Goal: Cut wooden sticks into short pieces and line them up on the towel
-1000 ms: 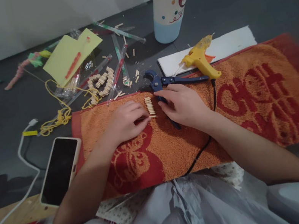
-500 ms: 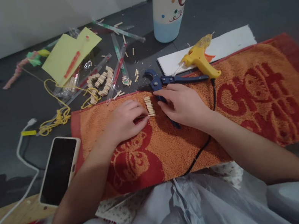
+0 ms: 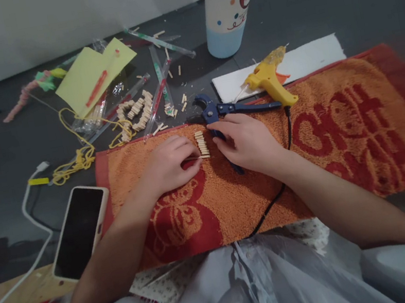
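My left hand [image 3: 169,165] rests on the orange towel [image 3: 243,202], its thumb and fingertips pinched around a thin wooden stick [image 3: 196,158]. The stick's tip reaches the near end of a short row of cut stick pieces [image 3: 201,141] laid side by side. To the right of that row, my right hand [image 3: 247,138] has its fingers curled over one handle of a dark blue hand cutter [image 3: 210,113]. The cutter's handles are spread apart, the other one pointing right past the hand. Part of the gripped handle is hidden under my fingers.
A yellow glue gun [image 3: 270,79] lies on a white strip [image 3: 314,54], its cord crossing the towel. Behind are a joined stick shape [image 3: 136,112], yellow string [image 3: 82,159], yellow paper [image 3: 83,78] and a tall cup [image 3: 224,22]. A phone [image 3: 79,230] lies left.
Both hands keep nearly the same places. The thin stick's tip shows slightly more beside the left fingertips. The whole view has shifted very slightly.
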The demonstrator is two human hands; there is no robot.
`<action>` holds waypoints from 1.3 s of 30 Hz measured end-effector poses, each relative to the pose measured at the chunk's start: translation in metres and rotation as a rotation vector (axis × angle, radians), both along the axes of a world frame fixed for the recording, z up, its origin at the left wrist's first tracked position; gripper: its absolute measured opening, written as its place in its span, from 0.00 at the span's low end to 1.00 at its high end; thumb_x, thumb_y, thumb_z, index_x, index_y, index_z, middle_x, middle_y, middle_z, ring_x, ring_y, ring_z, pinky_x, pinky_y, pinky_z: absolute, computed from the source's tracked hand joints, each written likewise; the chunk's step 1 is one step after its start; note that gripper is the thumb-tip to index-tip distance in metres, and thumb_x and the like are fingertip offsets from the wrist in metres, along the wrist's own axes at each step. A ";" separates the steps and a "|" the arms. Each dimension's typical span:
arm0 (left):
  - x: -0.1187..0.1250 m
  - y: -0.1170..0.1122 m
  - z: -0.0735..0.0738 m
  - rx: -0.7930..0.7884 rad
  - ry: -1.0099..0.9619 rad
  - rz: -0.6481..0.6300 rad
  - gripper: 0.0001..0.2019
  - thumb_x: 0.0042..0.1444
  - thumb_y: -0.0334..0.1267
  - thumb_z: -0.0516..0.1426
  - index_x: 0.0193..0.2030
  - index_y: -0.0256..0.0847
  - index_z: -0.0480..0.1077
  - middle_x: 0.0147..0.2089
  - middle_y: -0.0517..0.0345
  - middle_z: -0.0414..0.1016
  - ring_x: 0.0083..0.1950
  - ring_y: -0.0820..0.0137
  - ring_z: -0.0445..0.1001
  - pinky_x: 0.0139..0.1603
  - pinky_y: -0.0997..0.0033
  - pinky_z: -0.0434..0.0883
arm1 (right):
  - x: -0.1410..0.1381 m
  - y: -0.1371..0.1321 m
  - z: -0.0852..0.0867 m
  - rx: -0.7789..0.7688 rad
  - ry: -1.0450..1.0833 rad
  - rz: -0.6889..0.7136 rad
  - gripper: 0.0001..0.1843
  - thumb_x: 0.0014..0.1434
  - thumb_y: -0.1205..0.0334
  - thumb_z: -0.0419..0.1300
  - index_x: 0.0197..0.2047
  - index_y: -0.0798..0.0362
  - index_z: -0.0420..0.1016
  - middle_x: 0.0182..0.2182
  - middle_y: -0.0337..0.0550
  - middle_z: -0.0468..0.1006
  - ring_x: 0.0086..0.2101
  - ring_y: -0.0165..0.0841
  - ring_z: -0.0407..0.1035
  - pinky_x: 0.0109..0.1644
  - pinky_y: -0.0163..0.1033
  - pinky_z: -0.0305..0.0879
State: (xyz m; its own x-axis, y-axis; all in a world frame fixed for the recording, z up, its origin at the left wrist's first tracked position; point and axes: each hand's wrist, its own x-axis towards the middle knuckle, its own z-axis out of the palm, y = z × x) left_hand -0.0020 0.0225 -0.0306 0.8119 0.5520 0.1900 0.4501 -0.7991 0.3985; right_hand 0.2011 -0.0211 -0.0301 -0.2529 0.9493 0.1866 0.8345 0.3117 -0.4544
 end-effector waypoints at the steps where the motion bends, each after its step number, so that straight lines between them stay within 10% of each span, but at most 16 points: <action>1: 0.000 0.000 0.000 -0.002 0.004 -0.002 0.06 0.58 0.35 0.53 0.33 0.38 0.70 0.33 0.55 0.72 0.36 0.69 0.69 0.38 0.68 0.67 | 0.000 0.000 0.000 -0.002 0.000 0.001 0.18 0.61 0.65 0.52 0.50 0.60 0.75 0.34 0.53 0.76 0.37 0.43 0.69 0.43 0.45 0.65; 39: -0.001 -0.001 -0.003 0.040 0.021 -0.005 0.06 0.58 0.35 0.53 0.34 0.39 0.70 0.35 0.54 0.73 0.38 0.69 0.70 0.40 0.69 0.68 | 0.000 0.000 0.001 -0.024 -0.005 0.003 0.17 0.62 0.66 0.51 0.50 0.60 0.75 0.39 0.55 0.77 0.41 0.45 0.70 0.45 0.46 0.66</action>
State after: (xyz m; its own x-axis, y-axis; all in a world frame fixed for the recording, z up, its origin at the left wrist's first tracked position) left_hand -0.0026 0.0219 -0.0337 0.8186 0.5402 0.1950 0.4540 -0.8166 0.3564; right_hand 0.2008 -0.0214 -0.0290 -0.2569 0.9526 0.1628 0.8356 0.3035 -0.4578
